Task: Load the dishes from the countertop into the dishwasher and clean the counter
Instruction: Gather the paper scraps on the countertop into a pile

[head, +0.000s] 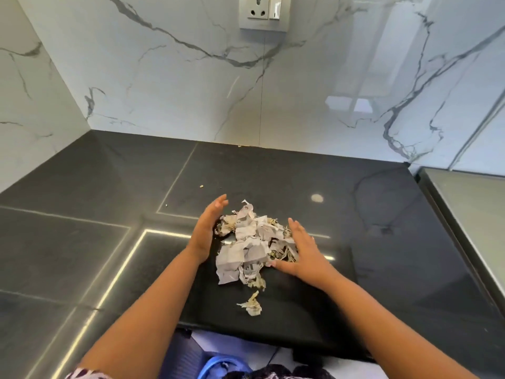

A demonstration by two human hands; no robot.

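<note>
On the counter (382, 203), mid-frame, sits the scrap pile (252, 242). I see my left hand (205, 233) on edge, fingers straight, against its left side; my right hand (303, 253) flat, fingers spread, seemingly touching its right. One scrap (252, 305) lies nearer me.

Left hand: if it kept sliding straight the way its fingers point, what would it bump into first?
The left hand points toward the back wall. Only bare counter seems to lie ahead; the scraps sit beside its palm, though depth is hard to judge.
</note>
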